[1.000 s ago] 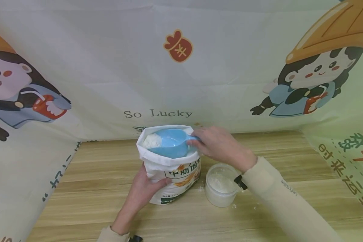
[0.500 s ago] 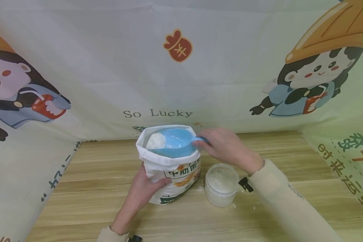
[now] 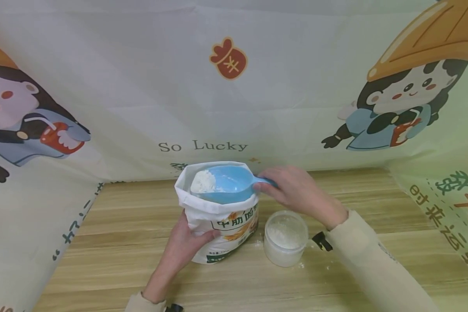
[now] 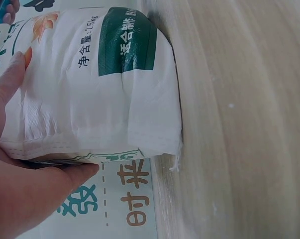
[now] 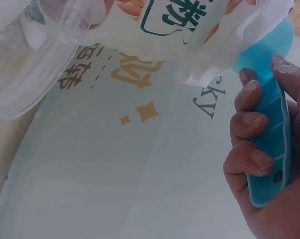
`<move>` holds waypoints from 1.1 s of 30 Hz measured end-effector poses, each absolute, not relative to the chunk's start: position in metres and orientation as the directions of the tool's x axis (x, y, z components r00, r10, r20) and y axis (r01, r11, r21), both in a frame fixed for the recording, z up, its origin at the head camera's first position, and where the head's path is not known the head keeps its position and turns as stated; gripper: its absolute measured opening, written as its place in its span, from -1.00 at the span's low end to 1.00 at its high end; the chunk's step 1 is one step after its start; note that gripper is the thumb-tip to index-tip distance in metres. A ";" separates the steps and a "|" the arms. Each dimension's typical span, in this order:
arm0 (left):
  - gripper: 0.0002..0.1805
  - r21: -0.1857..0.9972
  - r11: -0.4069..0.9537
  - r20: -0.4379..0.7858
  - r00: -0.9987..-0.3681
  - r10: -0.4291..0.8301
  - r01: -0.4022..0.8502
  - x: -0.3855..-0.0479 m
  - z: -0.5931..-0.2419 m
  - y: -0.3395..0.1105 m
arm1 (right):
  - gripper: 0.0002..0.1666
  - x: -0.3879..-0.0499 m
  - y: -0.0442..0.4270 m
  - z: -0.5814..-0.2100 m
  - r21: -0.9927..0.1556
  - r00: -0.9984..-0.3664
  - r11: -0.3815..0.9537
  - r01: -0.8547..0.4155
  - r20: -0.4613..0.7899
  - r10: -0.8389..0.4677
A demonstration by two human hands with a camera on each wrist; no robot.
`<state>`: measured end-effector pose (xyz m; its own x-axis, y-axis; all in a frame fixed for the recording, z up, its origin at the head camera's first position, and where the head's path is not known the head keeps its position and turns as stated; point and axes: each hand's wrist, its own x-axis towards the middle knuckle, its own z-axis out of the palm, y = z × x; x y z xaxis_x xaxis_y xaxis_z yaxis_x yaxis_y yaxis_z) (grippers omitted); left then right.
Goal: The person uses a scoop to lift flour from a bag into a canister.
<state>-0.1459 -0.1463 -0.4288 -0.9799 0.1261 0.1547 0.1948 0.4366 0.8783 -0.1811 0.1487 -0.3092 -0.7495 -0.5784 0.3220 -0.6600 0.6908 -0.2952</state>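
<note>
A white flour bag (image 3: pixel 203 223) with a folded-down rim stands upright on the table. My left hand (image 3: pixel 185 238) grips its lower left side, thumb across the front; the left wrist view shows the fingers around the bag (image 4: pixel 90 99). In the bag's mouth lies a blue scoop (image 3: pixel 234 180) with a heap of white flour (image 3: pixel 204 182) at its tip. My right hand (image 3: pixel 292 186) holds the scoop by its handle, and in the right wrist view the fingers curl round the ribbed handle (image 5: pixel 269 139). Whatever flour is deeper inside the bag is hidden.
Right of the bag stands a clear round tub (image 3: pixel 284 255) with white flour in it, below my right forearm. Spilled flour dots the wooden table (image 3: pixel 113 234) around the tub. A printed cloth (image 3: pixel 288 86) hangs behind and at both sides.
My right hand has drawn the scoop a little to the right within the bag's mouth, showing more of the flour at its tip. The left hand and the bag stay put.
</note>
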 end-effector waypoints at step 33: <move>-0.11 0.870 0.454 0.157 -0.981 0.114 0.192 -0.146 -0.430 -0.146 | -0.73 -0.170 0.170 -0.297 -0.370 -0.748 0.651 -0.662 0.379 -0.545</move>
<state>-0.1459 -0.1462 -0.4300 -0.9809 0.1142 0.1574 0.1924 0.4537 0.8702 -0.1699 0.1699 -0.2972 -0.7478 -0.5448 0.3795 -0.6624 0.6514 -0.3700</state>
